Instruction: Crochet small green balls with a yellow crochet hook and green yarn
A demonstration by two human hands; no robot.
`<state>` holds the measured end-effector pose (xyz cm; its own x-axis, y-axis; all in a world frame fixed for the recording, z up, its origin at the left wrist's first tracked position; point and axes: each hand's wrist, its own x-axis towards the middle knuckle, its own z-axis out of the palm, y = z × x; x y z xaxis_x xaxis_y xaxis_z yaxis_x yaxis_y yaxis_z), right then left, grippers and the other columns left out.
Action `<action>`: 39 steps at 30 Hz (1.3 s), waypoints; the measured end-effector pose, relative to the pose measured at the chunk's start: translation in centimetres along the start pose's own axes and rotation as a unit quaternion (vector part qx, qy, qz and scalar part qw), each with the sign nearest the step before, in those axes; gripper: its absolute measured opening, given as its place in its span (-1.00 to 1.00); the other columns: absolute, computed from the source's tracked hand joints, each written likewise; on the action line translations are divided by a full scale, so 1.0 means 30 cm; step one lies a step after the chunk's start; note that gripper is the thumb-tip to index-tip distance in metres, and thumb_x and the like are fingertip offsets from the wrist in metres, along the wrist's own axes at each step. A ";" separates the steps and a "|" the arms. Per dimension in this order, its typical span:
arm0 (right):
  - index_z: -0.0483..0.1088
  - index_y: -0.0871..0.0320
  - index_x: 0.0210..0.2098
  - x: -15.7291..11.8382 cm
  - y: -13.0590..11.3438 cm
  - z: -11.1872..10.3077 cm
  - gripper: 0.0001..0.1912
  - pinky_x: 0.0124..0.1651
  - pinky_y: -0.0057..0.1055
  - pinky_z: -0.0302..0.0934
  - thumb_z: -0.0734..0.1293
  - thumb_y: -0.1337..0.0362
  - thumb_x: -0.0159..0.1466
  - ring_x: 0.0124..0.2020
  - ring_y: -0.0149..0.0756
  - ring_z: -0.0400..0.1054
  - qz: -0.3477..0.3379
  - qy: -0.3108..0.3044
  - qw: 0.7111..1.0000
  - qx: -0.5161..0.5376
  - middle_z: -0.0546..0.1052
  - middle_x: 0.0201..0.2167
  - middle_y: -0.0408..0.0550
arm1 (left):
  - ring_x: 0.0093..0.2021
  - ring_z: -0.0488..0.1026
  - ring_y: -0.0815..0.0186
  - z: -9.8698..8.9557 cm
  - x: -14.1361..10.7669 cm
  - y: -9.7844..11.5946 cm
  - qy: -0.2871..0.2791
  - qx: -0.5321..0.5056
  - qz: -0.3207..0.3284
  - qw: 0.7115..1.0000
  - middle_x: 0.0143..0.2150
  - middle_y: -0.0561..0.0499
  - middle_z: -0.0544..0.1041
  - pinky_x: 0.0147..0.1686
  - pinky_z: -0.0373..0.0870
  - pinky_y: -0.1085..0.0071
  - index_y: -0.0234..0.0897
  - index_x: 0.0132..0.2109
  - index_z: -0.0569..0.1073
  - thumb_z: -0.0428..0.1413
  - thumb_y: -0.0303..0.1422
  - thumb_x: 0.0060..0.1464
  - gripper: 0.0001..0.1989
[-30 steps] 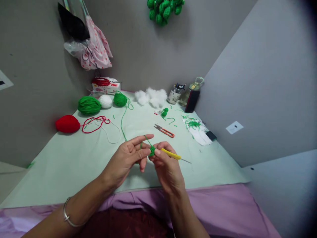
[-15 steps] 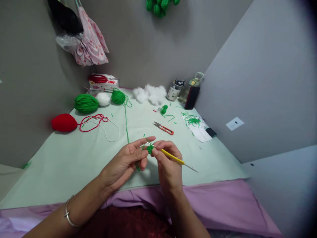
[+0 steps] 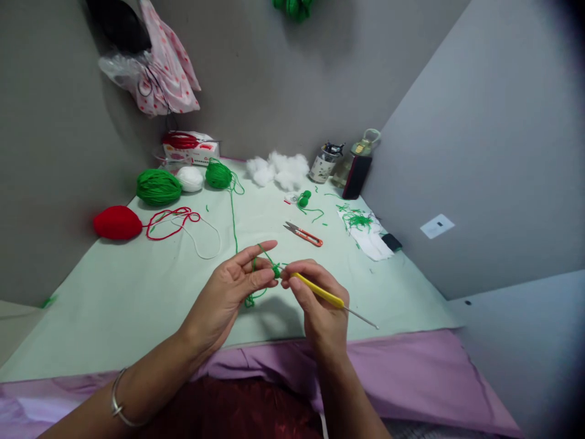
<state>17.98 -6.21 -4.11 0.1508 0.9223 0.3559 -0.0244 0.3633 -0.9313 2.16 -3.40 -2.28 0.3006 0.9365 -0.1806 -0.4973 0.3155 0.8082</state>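
My left hand (image 3: 233, 280) pinches a small green crochet piece (image 3: 276, 271) between thumb and fingers, with green yarn looped over its raised index finger. In my right hand (image 3: 322, 305) is a crochet hook (image 3: 320, 291) with a yellow handle, gripped like a pen. Its front tip meets the green piece, and its bare metal rear end points down to the right. A green strand runs from my left hand across the table to a green yarn ball (image 3: 218, 174). More green yarn dangles below the left fingers.
Orange thread snips (image 3: 303, 234) lie beyond my hands. Red yarn (image 3: 117, 223), a large green ball (image 3: 159, 187) and white yarn (image 3: 190, 179) sit left. White stuffing (image 3: 278, 171), a pen cup (image 3: 323, 164), a phone (image 3: 357, 177) and green scraps (image 3: 359, 219) lie farther back.
My right hand has shifted slightly right and away from the left, drawing the hook back. The left index finger is raised a little higher with the yarn over it.
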 end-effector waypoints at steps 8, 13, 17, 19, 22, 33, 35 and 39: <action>0.60 -0.17 0.07 -0.053 0.034 0.045 -0.61 -0.10 -0.24 0.46 0.39 0.43 0.38 -0.13 -0.21 0.54 -0.234 0.093 0.943 -0.218 0.63 -0.15 -0.04 | -0.20 0.42 0.36 0.007 -0.013 -0.017 0.004 0.019 0.004 1.000 -0.25 0.10 0.56 -0.10 0.30 0.44 -0.06 0.21 0.60 0.43 -0.35 0.06 -0.46; 0.63 -0.16 0.02 -0.047 0.031 0.043 -0.69 -0.06 -0.17 0.47 0.36 0.35 0.43 -0.08 -0.17 0.56 -0.203 0.059 0.967 -0.145 0.67 -0.09 -0.03 | -0.10 0.45 0.30 0.003 -0.020 -0.014 -0.037 0.005 -0.026 0.999 -0.20 0.03 0.61 0.01 0.29 0.40 -0.15 0.18 0.62 0.41 -0.30 0.09 -0.51; 0.65 -0.08 -0.11 -0.025 0.032 0.031 -0.79 -0.14 -0.25 0.45 0.34 0.24 0.46 -0.12 -0.20 0.55 -0.089 0.039 0.995 0.002 0.67 -0.18 -0.04 | -0.08 0.51 0.25 0.000 -0.015 -0.010 -0.044 0.005 -0.031 0.999 -0.22 0.02 0.62 0.07 0.32 0.33 -0.21 0.21 0.58 0.42 -0.34 0.06 -0.45; 0.65 -0.05 -0.16 -0.015 0.038 0.028 -0.82 -0.18 -0.29 0.44 0.36 0.19 0.45 -0.21 -0.26 0.53 -0.044 0.039 0.996 0.074 0.67 -0.20 -0.07 | -0.10 0.54 0.23 -0.001 -0.012 -0.008 -0.041 0.005 -0.031 0.999 -0.21 0.02 0.62 0.10 0.33 0.29 -0.22 0.22 0.56 0.42 -0.36 0.05 -0.43; 0.62 0.00 -0.21 -0.003 0.040 0.028 -0.84 -0.19 -0.30 0.46 0.40 0.13 0.42 -0.33 -0.33 0.51 0.019 0.039 0.989 0.144 0.67 -0.24 -0.09 | -0.13 0.57 0.21 -0.003 -0.010 -0.005 -0.033 0.014 -0.025 0.999 -0.22 0.02 0.60 0.10 0.33 0.24 -0.23 0.22 0.55 0.42 -0.35 0.05 -0.43; 0.53 0.05 -0.22 -0.006 0.014 0.011 -0.77 -0.28 -0.35 0.47 0.30 0.12 0.49 -0.42 -0.36 0.55 0.017 0.029 0.990 0.139 0.68 -0.29 -0.10 | -0.19 0.40 0.32 -0.018 -0.014 -0.017 -0.022 0.068 0.020 0.997 -0.25 0.08 0.48 -0.05 0.31 0.38 -0.09 0.16 0.63 0.39 -0.32 0.12 -0.56; 0.54 0.04 -0.19 -0.020 0.009 0.004 -0.78 -0.25 -0.30 0.48 0.28 0.15 0.50 -0.39 -0.34 0.56 -0.019 0.034 0.996 0.074 0.68 -0.26 -0.09 | -0.21 0.40 0.33 -0.018 -0.015 -0.018 -0.020 0.079 0.033 0.996 -0.27 0.09 0.48 -0.06 0.32 0.40 -0.07 0.15 0.64 0.39 -0.32 0.12 -0.58; 0.58 0.03 -0.16 -0.030 0.001 -0.002 -0.77 -0.20 -0.23 0.46 0.27 0.19 0.50 -0.36 -0.29 0.54 -0.076 0.030 0.997 -0.017 0.66 -0.24 -0.07 | -0.24 0.39 0.32 -0.020 -0.017 -0.015 -0.013 0.106 0.054 0.993 -0.28 0.09 0.48 -0.10 0.34 0.39 -0.07 0.14 0.64 0.38 -0.32 0.13 -0.58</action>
<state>17.92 -7.04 -4.45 0.2096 0.8472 0.4883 0.0372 0.4921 -0.8698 1.75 -3.92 -2.89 0.2766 0.9581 -0.0749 -0.3454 0.1718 0.9226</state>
